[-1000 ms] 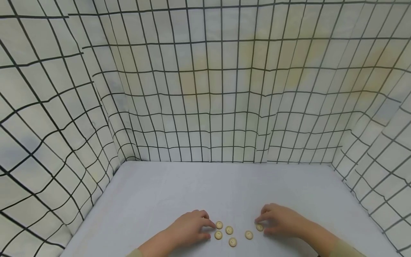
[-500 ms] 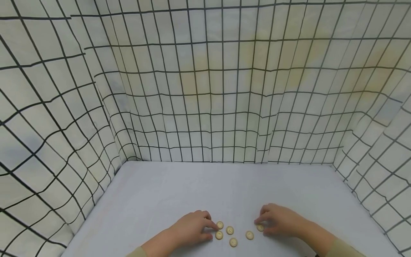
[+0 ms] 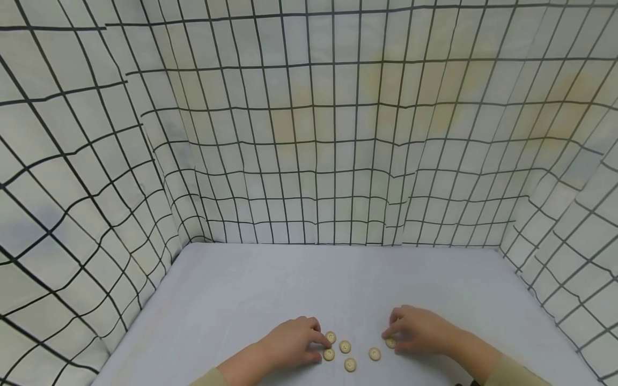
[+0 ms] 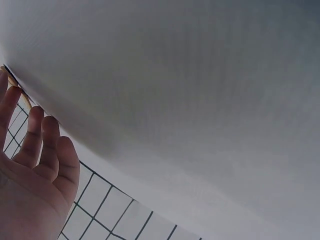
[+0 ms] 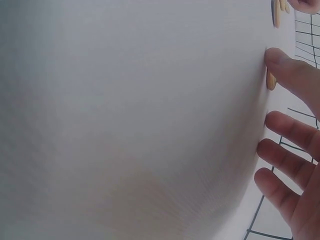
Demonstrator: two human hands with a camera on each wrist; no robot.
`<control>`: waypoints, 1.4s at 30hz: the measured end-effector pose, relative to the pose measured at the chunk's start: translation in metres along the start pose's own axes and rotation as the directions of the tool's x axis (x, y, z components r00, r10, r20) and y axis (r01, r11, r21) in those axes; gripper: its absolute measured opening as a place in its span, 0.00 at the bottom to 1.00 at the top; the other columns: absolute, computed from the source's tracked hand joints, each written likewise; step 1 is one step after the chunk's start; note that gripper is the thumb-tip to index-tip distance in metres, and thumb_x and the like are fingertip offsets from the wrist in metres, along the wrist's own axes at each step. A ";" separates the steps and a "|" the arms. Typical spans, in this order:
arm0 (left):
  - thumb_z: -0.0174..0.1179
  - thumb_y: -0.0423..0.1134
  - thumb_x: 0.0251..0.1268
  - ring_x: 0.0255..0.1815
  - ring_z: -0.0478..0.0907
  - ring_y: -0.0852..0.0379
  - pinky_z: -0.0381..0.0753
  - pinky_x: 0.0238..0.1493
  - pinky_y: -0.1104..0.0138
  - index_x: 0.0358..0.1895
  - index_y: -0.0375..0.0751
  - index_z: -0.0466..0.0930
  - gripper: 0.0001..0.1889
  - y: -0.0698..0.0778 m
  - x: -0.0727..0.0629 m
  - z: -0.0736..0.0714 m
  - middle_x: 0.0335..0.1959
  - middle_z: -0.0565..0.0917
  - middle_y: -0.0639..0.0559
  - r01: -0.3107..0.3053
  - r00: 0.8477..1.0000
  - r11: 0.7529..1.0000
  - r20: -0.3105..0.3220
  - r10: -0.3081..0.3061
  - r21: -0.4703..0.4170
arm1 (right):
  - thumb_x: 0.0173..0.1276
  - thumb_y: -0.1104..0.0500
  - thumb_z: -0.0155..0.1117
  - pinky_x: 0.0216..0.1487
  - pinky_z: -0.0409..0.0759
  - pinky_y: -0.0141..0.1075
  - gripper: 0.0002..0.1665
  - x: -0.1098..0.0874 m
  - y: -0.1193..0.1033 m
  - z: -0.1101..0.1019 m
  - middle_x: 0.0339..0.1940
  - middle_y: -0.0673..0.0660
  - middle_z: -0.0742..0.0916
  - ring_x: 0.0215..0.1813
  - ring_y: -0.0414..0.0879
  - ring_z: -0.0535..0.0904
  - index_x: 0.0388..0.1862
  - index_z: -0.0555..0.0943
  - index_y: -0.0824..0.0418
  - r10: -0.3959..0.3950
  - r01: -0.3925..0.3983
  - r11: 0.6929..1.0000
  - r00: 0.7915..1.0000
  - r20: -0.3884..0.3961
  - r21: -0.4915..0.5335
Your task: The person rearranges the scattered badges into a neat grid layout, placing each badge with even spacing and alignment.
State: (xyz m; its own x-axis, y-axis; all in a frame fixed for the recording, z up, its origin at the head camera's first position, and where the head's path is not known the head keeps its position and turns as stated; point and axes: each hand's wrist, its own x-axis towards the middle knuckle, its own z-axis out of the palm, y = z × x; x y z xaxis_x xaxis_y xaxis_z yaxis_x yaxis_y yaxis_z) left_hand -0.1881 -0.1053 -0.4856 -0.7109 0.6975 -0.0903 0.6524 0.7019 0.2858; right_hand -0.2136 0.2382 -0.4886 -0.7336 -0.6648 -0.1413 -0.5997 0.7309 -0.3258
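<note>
Several round pale wooden buttons lie flat on the white tabletop. My left hand [image 3: 292, 342] reaches in from the left, its index fingertip at the lower-left button [image 3: 329, 354], just below the upper-left button [image 3: 330, 337]. Its other fingers look relaxed in the left wrist view. On the other side, my right hand [image 3: 422, 329] has its index finger and thumb on either side of the rightmost button [image 3: 390, 342]. In the right wrist view the thumb overlaps that button [image 5: 271, 81], with the other fingers extended and spread; whether the fingertips press its edge is unclear.
Between the hands lie a middle button [image 3: 345, 347], a front button [image 3: 350, 364] and another button [image 3: 374, 354]. The white tabletop [image 3: 309, 279] runs back to a white wall [image 3: 333, 161] with a dark grid, which also rises on both sides.
My left hand has shifted slightly right, its index fingertip passing from beside the upper-left button to between the two left buttons. My right hand and the buttons stay nearly where they were.
</note>
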 end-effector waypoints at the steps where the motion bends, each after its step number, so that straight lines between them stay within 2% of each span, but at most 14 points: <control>1: 0.70 0.53 0.59 0.39 0.70 0.68 0.73 0.38 0.69 0.50 0.69 0.86 0.15 0.000 0.000 0.000 0.42 0.76 0.66 0.002 1.000 1.000 0.003 -0.002 0.002 | 0.56 0.44 0.75 0.47 0.77 0.38 0.17 0.000 0.000 0.000 0.41 0.34 0.78 0.44 0.33 0.73 0.47 0.87 0.35 -0.002 0.002 1.000 1.000 -0.002 -0.001; 12: 0.69 0.52 0.60 0.37 0.69 0.68 0.72 0.37 0.71 0.52 0.69 0.86 0.15 0.000 0.003 0.001 0.41 0.76 0.66 -0.027 1.000 0.999 0.004 0.027 0.039 | 0.57 0.43 0.75 0.50 0.77 0.40 0.16 0.001 0.005 0.002 0.42 0.34 0.79 0.45 0.34 0.74 0.46 0.87 0.34 0.011 -0.010 1.000 1.000 -0.014 0.023; 18: 0.70 0.51 0.60 0.36 0.69 0.69 0.71 0.35 0.73 0.52 0.68 0.86 0.16 0.000 0.004 0.002 0.41 0.76 0.66 -0.046 0.999 0.998 -0.006 0.046 0.048 | 0.57 0.45 0.75 0.48 0.77 0.39 0.15 0.002 0.006 0.001 0.41 0.35 0.78 0.44 0.34 0.73 0.45 0.88 0.36 -0.013 0.014 1.000 1.000 -0.024 0.028; 25: 0.69 0.51 0.60 0.35 0.68 0.68 0.71 0.35 0.73 0.52 0.69 0.86 0.16 0.002 0.004 0.000 0.41 0.76 0.65 -0.043 0.999 0.998 0.015 0.043 0.050 | 0.57 0.44 0.75 0.48 0.76 0.38 0.14 0.002 0.009 0.002 0.41 0.35 0.78 0.44 0.34 0.72 0.44 0.89 0.36 -0.026 0.027 0.999 0.999 -0.022 0.027; 35: 0.68 0.53 0.60 0.35 0.67 0.69 0.71 0.34 0.73 0.52 0.70 0.86 0.15 -0.002 0.006 0.005 0.41 0.76 0.65 -0.082 0.996 0.993 -0.008 0.083 0.083 | 0.57 0.43 0.75 0.49 0.76 0.38 0.15 0.001 0.011 0.001 0.43 0.35 0.78 0.45 0.34 0.72 0.45 0.88 0.35 -0.018 0.018 0.999 1.000 0.001 0.040; 42: 0.68 0.53 0.61 0.35 0.67 0.68 0.70 0.34 0.73 0.52 0.70 0.86 0.15 0.000 0.004 0.002 0.41 0.76 0.65 -0.073 0.997 0.995 0.004 0.072 0.075 | 0.57 0.41 0.74 0.50 0.76 0.40 0.14 0.002 0.013 0.003 0.43 0.34 0.78 0.46 0.34 0.73 0.43 0.88 0.33 0.013 -0.014 0.998 1.000 0.017 0.055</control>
State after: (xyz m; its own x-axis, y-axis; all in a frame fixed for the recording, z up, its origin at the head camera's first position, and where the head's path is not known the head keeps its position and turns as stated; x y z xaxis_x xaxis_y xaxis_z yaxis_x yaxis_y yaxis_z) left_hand -0.1906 -0.1019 -0.4878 -0.6606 0.7471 -0.0736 0.7201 0.6584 0.2191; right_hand -0.2220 0.2461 -0.4958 -0.7355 -0.6580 -0.1617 -0.5711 0.7305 -0.3745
